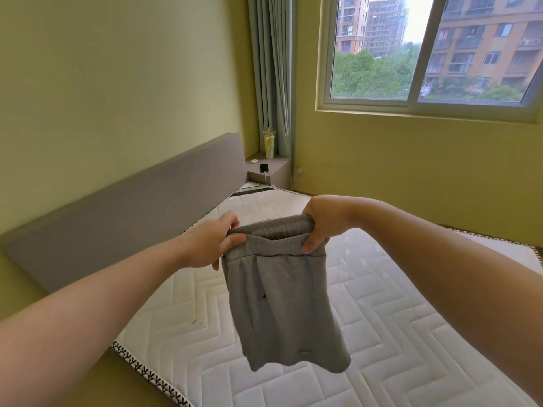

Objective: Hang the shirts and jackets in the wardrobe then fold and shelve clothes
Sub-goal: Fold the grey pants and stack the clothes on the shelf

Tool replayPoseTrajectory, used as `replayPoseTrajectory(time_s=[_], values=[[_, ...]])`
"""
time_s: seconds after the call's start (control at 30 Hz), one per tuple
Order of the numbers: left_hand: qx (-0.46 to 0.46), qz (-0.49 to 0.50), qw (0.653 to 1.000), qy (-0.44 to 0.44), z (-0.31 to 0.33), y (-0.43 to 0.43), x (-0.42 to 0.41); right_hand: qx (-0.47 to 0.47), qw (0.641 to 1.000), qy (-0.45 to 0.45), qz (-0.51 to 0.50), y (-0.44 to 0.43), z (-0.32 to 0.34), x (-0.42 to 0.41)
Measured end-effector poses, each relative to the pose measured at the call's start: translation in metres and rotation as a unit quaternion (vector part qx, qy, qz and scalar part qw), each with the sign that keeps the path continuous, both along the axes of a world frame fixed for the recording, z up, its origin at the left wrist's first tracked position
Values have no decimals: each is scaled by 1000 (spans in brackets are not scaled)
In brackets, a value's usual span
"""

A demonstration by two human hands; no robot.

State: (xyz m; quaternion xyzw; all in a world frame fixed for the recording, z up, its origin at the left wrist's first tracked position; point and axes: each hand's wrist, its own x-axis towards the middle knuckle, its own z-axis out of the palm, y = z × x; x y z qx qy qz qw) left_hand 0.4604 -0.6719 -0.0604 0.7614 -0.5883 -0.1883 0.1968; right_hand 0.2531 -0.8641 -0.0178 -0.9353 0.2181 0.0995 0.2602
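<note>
Far left of the frame, a grey padded headboard (117,218) runs along the green wall, flat and blocky. Moving in, the left hand (211,245) pinches one end of the waistband (271,230), thumb on the near face, fingers hooked over the top edge. Centre frame, there they are: the shorts (282,304), grey, a soft jersey knit by the look of it, hanging in the air over the mattress (411,333) with the legs drooping straight down. The right hand (323,227) grips the other end, thumb pressed on the near side, fingers curled round behind. Held at both ends like this, the gathered elastic band is drawn level and the cloth drops flat. I'd say that's a sensible set-up for laying them down to fold. The mattress below is white, quilted in zigzags, a broad surface for the job. Upper middle, a pale bottle (269,143) stands on a grey ledge (279,167) beside a pleated curtain (270,69). Upper right, a window (367,54) looks onto apartment blocks.
</note>
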Motion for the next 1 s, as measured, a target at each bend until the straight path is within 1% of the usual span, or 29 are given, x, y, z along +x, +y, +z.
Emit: replayPoseTrajectory(time_s=[0.1,0.17,0.2,0.23,0.3,0.37,0.43,0.5,0.57,0.67,0.73,0.8,0.9,1.0], values=[[14,14,994,109,-14,-5,9,69,997,-18,-22,-11,-17,1],[57,27,983,173,-23,-10,17,111,993,-16,-40,-17,-29,5],[88,27,978,190,-29,-14,21,113,993,-3,-38,-21,-37,9],[114,21,973,197,-36,-19,25,105,994,15,-28,-25,-46,14],[136,26,968,210,-55,-31,32,83,995,48,-12,-34,-65,25],[143,64,960,232,-77,-41,40,70,996,60,-20,-43,-86,39],[139,111,953,244,-97,-50,48,78,995,53,-43,-52,-108,57],[114,159,949,246,-114,-57,56,93,993,45,-60,-57,-125,76],[92,182,954,219,-125,-61,61,84,994,41,-64,-57,-139,95],[106,158,977,97,-127,-60,71,19,999,19,-43,-55,-158,121],[118,150,981,15,-121,-58,78,-23,998,-36,-45,-53,-163,134],[76,166,981,-61,-111,-59,85,-21,992,-105,-63,-50,-161,142],[-38,207,971,-112,-98,-55,87,-30,979,-192,-65,-43,-152,146],[-73,221,960,-157,-103,-43,84,-35,970,-238,-43,-32,-152,144]])
